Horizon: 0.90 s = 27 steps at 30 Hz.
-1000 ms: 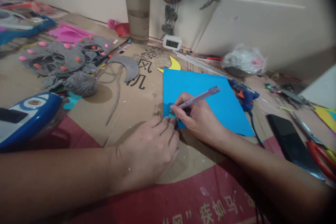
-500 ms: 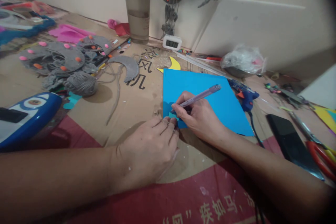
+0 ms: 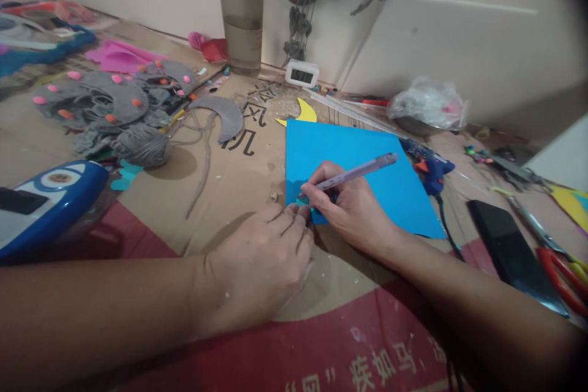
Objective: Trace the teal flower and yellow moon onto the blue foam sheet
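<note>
A bright blue sheet point(image 3: 362, 165) lies on cardboard in the middle. My right hand point(image 3: 351, 208) grips a translucent purple pen point(image 3: 356, 171) whose tip touches the sheet's near left corner, beside a small teal cut-out point(image 3: 302, 201). My left hand point(image 3: 260, 266) lies palm down in front of that corner, its fingertips pressing on the teal cut-out and the sheet's edge. Most of the cut-out is hidden under the fingers.
A blue glue gun point(image 3: 429, 165) lies right of the sheet, then a black phone point(image 3: 514, 254) and red-handled scissors point(image 3: 558, 266). Grey felt pieces and a yarn ball point(image 3: 140, 144) lie at the left, a blue-white object point(image 3: 43, 202) nearer. A bottle point(image 3: 240, 12) and small clock point(image 3: 301, 75) stand at the wall.
The pen's rear end has swung slightly to the right and lower while its tip shifted a little along the teal cut-out. My left hand has stayed put.
</note>
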Each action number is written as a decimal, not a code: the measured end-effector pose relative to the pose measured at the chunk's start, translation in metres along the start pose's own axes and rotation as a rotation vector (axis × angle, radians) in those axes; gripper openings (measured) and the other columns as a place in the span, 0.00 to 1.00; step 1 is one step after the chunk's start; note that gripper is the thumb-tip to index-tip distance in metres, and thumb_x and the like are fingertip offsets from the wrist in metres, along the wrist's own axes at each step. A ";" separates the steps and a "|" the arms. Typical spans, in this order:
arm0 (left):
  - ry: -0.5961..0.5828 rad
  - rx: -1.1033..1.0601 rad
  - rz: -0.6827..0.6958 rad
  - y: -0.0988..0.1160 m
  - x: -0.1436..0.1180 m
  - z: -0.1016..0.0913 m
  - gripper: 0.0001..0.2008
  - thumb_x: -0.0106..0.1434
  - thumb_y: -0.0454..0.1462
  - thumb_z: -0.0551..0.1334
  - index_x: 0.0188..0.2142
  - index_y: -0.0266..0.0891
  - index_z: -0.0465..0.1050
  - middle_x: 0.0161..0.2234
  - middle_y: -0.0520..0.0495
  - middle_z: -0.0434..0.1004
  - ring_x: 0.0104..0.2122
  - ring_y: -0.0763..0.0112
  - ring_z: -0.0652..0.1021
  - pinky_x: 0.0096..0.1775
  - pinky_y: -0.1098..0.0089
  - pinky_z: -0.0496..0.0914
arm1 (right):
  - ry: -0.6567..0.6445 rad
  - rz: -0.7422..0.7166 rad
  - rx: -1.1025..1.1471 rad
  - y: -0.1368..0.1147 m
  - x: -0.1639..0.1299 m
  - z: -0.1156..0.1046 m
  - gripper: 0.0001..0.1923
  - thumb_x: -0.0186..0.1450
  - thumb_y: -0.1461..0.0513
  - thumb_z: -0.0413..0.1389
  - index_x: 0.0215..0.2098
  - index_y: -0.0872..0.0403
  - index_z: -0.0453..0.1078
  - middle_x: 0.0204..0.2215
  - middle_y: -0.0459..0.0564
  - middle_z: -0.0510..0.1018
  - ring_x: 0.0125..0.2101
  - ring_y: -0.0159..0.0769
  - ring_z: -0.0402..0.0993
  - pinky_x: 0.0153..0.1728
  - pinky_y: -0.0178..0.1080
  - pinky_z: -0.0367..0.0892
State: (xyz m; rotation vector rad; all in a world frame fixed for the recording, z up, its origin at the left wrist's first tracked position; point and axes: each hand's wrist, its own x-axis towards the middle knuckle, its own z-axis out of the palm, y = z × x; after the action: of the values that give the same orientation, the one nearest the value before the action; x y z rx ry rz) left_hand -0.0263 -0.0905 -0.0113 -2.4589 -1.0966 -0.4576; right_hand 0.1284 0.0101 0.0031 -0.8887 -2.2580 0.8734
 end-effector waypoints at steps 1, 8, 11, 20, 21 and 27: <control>-0.001 -0.005 -0.001 0.000 0.000 0.000 0.18 0.63 0.39 0.60 0.44 0.25 0.78 0.44 0.33 0.81 0.44 0.52 0.80 0.45 0.59 0.71 | -0.008 -0.005 -0.005 0.000 0.000 0.000 0.10 0.69 0.58 0.53 0.30 0.53 0.65 0.25 0.43 0.71 0.28 0.30 0.67 0.30 0.36 0.60; -0.034 -0.027 0.010 0.000 0.000 -0.001 0.17 0.63 0.38 0.59 0.44 0.26 0.78 0.44 0.32 0.81 0.45 0.51 0.79 0.44 0.58 0.72 | -0.041 -0.006 -0.050 -0.003 0.000 -0.002 0.10 0.69 0.59 0.53 0.29 0.52 0.63 0.25 0.43 0.70 0.27 0.31 0.66 0.30 0.37 0.59; -0.035 -0.030 0.012 0.000 -0.001 -0.001 0.17 0.64 0.38 0.58 0.44 0.26 0.78 0.44 0.32 0.81 0.45 0.50 0.79 0.44 0.57 0.72 | -0.052 -0.009 -0.065 -0.003 0.000 -0.002 0.10 0.69 0.59 0.53 0.29 0.52 0.63 0.24 0.43 0.70 0.27 0.31 0.66 0.30 0.37 0.59; -0.039 -0.035 0.010 -0.001 0.002 -0.003 0.15 0.65 0.36 0.57 0.42 0.27 0.78 0.42 0.34 0.81 0.43 0.52 0.80 0.42 0.58 0.72 | -0.068 0.015 -0.059 -0.004 0.000 0.000 0.11 0.69 0.58 0.52 0.29 0.53 0.64 0.24 0.43 0.70 0.27 0.31 0.67 0.29 0.37 0.58; -0.035 -0.034 0.009 -0.002 0.002 -0.003 0.15 0.65 0.36 0.57 0.41 0.28 0.79 0.41 0.34 0.81 0.43 0.52 0.80 0.42 0.58 0.72 | -0.066 0.015 -0.057 -0.004 0.000 0.000 0.11 0.69 0.58 0.52 0.29 0.53 0.64 0.24 0.43 0.70 0.26 0.31 0.67 0.29 0.37 0.58; -0.025 -0.024 0.004 -0.001 0.002 -0.001 0.15 0.64 0.37 0.58 0.41 0.27 0.78 0.41 0.34 0.81 0.43 0.52 0.80 0.42 0.58 0.72 | -0.073 0.019 -0.052 -0.003 0.000 0.001 0.11 0.69 0.58 0.52 0.30 0.52 0.64 0.24 0.43 0.71 0.27 0.31 0.67 0.29 0.37 0.58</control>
State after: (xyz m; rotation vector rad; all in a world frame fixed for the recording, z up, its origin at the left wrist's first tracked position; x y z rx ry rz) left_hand -0.0264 -0.0893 -0.0096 -2.4940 -1.1025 -0.4424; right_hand 0.1269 0.0078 0.0049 -0.9169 -2.3482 0.8717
